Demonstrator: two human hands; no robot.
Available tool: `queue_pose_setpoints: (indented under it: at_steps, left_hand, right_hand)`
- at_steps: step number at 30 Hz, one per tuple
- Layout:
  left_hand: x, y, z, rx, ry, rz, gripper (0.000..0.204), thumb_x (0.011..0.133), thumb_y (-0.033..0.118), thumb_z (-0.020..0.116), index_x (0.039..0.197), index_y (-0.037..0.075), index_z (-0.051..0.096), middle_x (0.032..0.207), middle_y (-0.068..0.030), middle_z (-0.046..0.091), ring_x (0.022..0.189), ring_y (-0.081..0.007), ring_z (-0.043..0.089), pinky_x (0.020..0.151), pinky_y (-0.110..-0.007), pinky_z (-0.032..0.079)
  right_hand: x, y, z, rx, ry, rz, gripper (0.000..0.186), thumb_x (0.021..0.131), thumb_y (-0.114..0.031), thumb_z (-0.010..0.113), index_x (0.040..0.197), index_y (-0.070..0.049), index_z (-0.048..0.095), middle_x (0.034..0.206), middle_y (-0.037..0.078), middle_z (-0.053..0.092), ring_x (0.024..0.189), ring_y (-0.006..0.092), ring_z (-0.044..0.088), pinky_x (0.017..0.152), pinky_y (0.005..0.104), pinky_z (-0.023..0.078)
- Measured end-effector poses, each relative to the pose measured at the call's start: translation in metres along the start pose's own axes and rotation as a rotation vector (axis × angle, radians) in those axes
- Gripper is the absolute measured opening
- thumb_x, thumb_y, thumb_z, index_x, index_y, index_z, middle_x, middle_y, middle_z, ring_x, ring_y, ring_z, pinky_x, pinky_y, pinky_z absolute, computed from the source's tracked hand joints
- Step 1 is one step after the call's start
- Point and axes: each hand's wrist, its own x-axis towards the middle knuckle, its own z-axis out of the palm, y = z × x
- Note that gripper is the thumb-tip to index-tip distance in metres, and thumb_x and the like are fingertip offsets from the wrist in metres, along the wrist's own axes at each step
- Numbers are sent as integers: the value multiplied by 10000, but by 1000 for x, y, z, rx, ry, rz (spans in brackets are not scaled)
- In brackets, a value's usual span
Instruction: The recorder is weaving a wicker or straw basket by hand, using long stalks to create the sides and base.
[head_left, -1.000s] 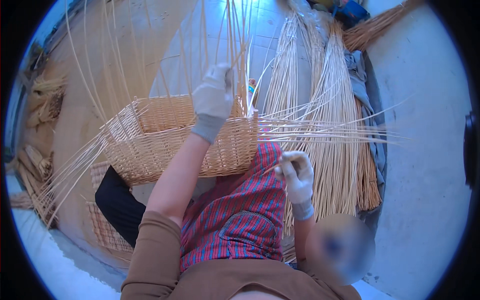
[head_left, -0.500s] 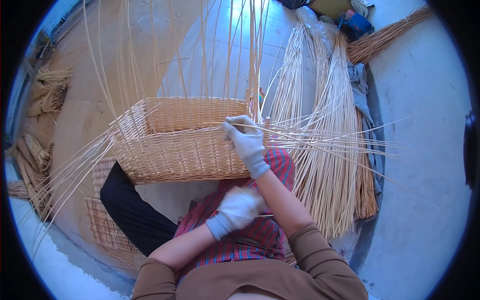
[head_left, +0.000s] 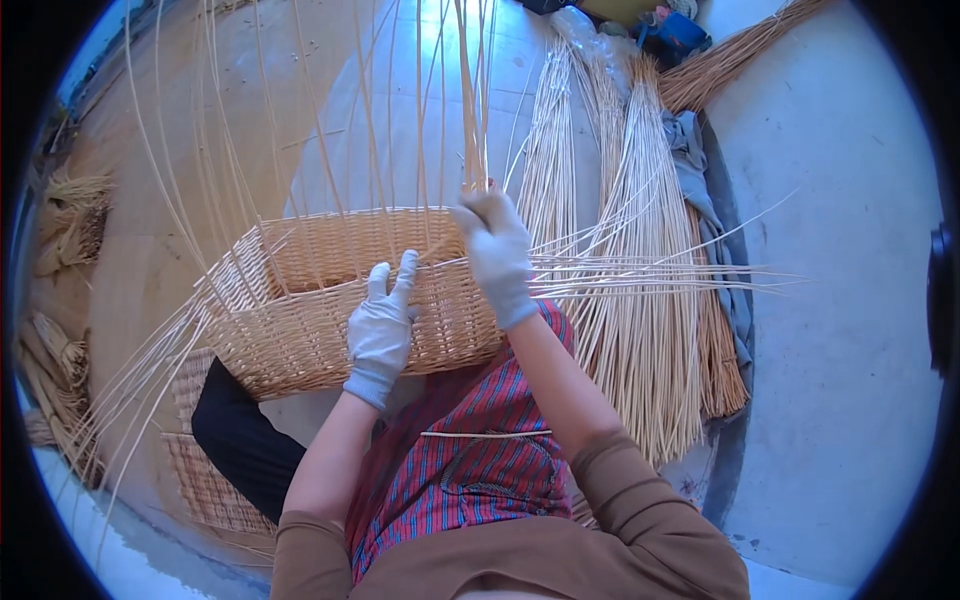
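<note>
A half-woven rectangular wicker basket lies tilted across my lap, its long wall toward me. Thin upright rods stand up from its walls. My left hand, in a pale glove, rests against the near wall with thumb and forefinger spread at the rim. At the right end of the basket my gloved right hand is closed. It covers the foot of a bunch of upright rods; what its fingers grip is hidden. Loose rod ends stick out to the right past that wrist.
Large bundles of pale rods lie on the floor at right, beside a grey cloth. Brown rods and a blue container are farther back. More bundles line the left edge. A short rod lies on my striped apron.
My left hand has moved from above my lap up to the basket's near wall. The right hand has turned and risen to the corner rods. The basket has shifted left in view.
</note>
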Motion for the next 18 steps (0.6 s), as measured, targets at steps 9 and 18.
queue_pose_setpoints:
  at_steps: [9, 18]
  left_hand:
    - [7, 2, -5, 68, 1, 24, 706, 835, 159, 688, 1497, 269, 470, 1208, -126, 551, 770, -318, 658, 653, -466, 518]
    - [35, 104, 20, -40, -107, -6, 633, 910, 178, 647, 1504, 280, 454, 1267, -185, 557, 853, -388, 664, 749, -496, 539]
  right_hand:
    - [43, 0, 0, 415, -45, -130, 704, 948, -33, 586, 1558, -118, 246, 1133, 127, 645, 923, 186, 674, 827, 367, 574]
    - [27, 24, -76, -218, 85, -165, 339, 951, -12, 609, 1279, -50, 531, 974, 110, 693, 909, 204, 675, 815, 306, 541]
